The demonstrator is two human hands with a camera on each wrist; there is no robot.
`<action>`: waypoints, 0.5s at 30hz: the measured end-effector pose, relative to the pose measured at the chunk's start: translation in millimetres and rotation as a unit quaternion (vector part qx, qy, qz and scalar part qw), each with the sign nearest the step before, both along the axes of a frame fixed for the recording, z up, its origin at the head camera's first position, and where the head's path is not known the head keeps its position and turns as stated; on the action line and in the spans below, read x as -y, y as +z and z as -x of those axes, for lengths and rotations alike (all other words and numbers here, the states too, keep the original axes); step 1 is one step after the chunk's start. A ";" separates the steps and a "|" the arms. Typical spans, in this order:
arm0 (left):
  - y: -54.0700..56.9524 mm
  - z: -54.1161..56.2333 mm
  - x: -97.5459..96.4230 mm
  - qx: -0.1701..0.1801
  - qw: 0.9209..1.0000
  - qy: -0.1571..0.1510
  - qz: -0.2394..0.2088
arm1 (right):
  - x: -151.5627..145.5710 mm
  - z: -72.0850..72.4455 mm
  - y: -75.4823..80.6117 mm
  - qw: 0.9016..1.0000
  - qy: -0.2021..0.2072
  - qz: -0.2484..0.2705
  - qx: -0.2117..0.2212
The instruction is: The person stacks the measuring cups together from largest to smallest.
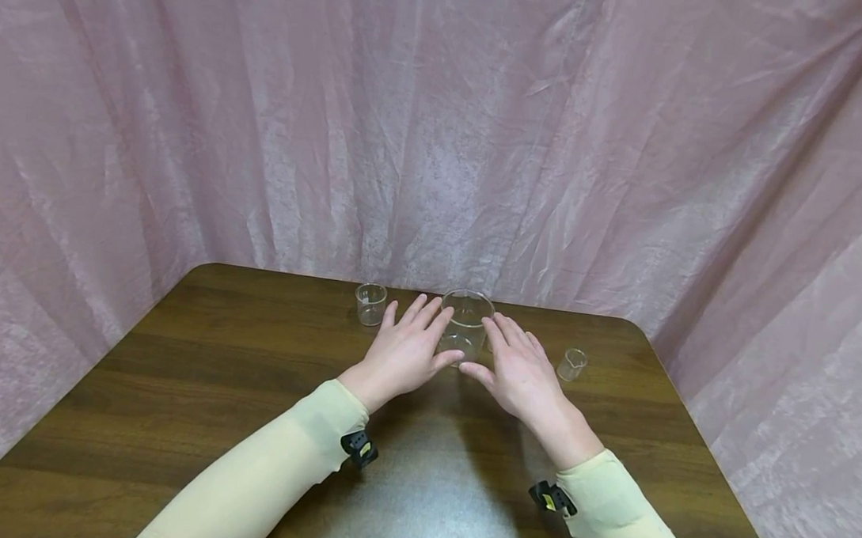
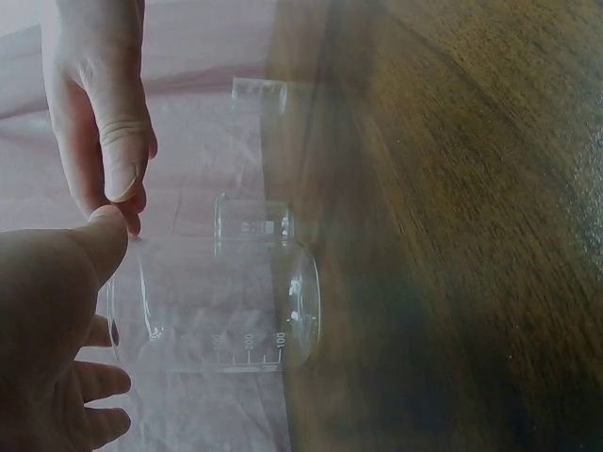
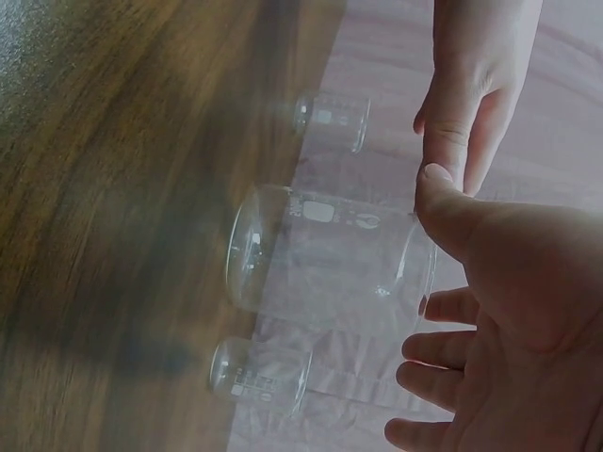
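Observation:
A large clear glass beaker [image 1: 464, 345] stands upright near the table's far edge, between the two hands. White scale marks show on this large beaker [image 2: 250, 348] in the left wrist view. My left hand [image 1: 405, 349] is at its near left side, fingers spread and fairly straight. On the near right, my right hand [image 1: 525, 375] has its fingers extended too. Both hands are close to the rim; whether they touch the glass I cannot tell. The thumbs point at each other. A medium beaker [image 1: 370, 308] stands left of the left hand's fingertips, and a small beaker [image 1: 572, 365] right of the right hand.
Brown wood-grain table [image 1: 207, 356] extends under everything, with rounded far corners. Behind it and along the sides hangs a pink crushed-velvet curtain [image 1: 435, 142]. Each forearm wears a pale sleeve [image 1: 267, 461] with a small black wrist device [image 1: 359, 448].

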State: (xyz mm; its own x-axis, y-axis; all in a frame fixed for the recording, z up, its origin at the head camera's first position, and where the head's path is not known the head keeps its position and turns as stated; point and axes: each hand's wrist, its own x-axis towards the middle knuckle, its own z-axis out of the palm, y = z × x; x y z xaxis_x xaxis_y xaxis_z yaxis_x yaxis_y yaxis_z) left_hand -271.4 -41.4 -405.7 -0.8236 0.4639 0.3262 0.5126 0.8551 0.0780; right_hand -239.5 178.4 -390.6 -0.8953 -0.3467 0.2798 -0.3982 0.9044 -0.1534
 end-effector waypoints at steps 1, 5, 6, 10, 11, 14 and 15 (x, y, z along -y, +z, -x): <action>-0.2 0.1 0.0 0.002 1.000 0.000 0.000 | 0.2 0.2 -0.2 1.000 0.001 0.001 0.000; -0.9 -0.6 0.7 0.006 1.000 -0.002 -0.001 | 0.6 0.5 -1.3 1.000 0.005 -0.002 -0.004; -1.1 -0.9 1.0 0.005 1.000 -0.003 -0.002 | 0.6 0.7 -1.7 1.000 0.005 -0.001 -0.004; -2.4 -1.5 2.1 -0.003 1.000 -0.004 -0.003 | 0.5 0.2 -1.8 1.000 0.007 -0.003 -0.005; -2.8 -1.6 2.4 -0.005 1.000 -0.004 -0.002 | 0.6 0.0 -1.6 1.000 0.007 -0.003 -0.006; -3.9 -2.5 3.4 -0.009 1.000 -0.005 -0.007 | 0.7 -0.8 -1.2 1.000 0.011 -0.003 -0.011; -4.2 -3.0 3.8 -0.010 1.000 -0.005 -0.007 | 0.8 -1.1 -1.1 1.000 0.012 -0.003 -0.013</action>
State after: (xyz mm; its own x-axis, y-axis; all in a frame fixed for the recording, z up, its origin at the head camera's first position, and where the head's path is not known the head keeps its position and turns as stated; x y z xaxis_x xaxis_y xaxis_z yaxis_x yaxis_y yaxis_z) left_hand -268.4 -45.2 -409.8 -0.8122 0.4676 0.3488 0.5231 0.8485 0.0805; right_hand -238.4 177.6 -391.7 -0.8795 -0.3690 0.3006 -0.4229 0.8956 -0.1381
